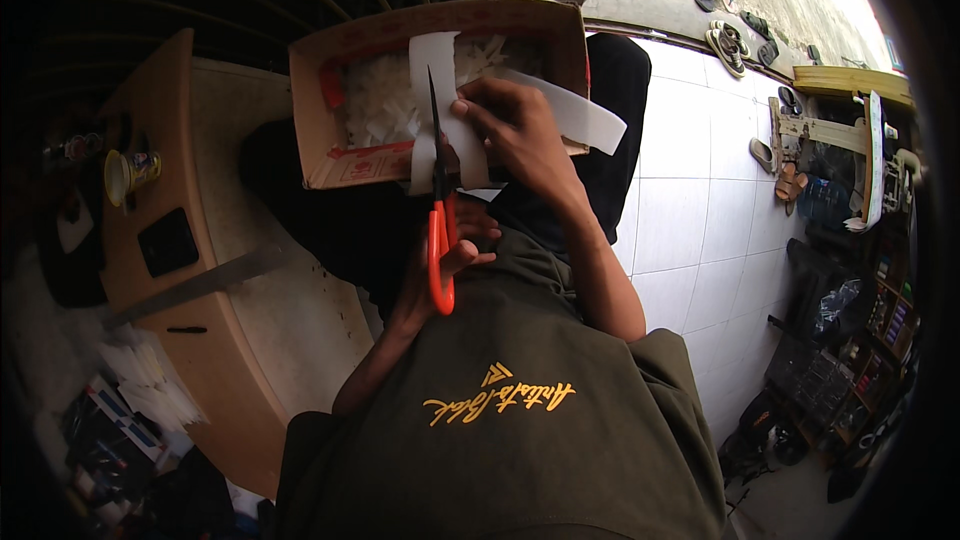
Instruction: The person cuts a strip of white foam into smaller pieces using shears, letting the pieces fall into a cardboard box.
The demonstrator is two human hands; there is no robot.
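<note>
My left hand (463,247) is closed around the orange handles of a pair of scissors (437,255). Their dark blades point away from me and lie across a white strip (432,55); whether the blades are apart is hard to make out. My right hand (520,130) pinches this strip between thumb and fingers, just right of the blades. Part of the white material curves out to the right past the hand. Beneath both hands, an uncovered cardboard box (312,130) rests at my lap, holding many small white cut pieces (378,100).
On my left stands a wooden table (225,350) bearing a dark phone (168,242) and a yellow-and-white cup (130,176). White floor tiles (670,210) spread to the right. Sandals (728,45) lie beyond them, and a cluttered shelf (880,325) stands at far right.
</note>
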